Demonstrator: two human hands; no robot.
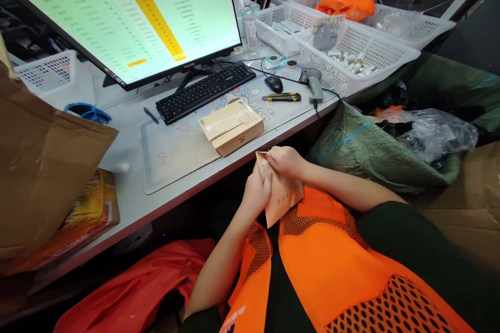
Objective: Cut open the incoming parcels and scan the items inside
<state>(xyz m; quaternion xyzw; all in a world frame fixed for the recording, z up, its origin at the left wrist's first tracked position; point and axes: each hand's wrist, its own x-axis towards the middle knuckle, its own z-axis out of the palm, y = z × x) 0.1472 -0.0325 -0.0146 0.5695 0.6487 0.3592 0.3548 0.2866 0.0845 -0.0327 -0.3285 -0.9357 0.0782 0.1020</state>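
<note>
A tan paper envelope is held between my two hands, just in front of the desk edge and above my lap. My left hand grips its left side near the top, thumb on the face. At the upper edge, my right hand pinches the paper with curled fingers. Small printed marks show low on the envelope; what is inside it, if anything, is hidden. Just beyond my hands, a cream cardboard box lies on the desk mat.
A monitor, keyboard, mouse, yellow-black utility knife and barcode scanner are on the desk. White baskets stand at the back right, above a green sack. A large brown carton stands at the left.
</note>
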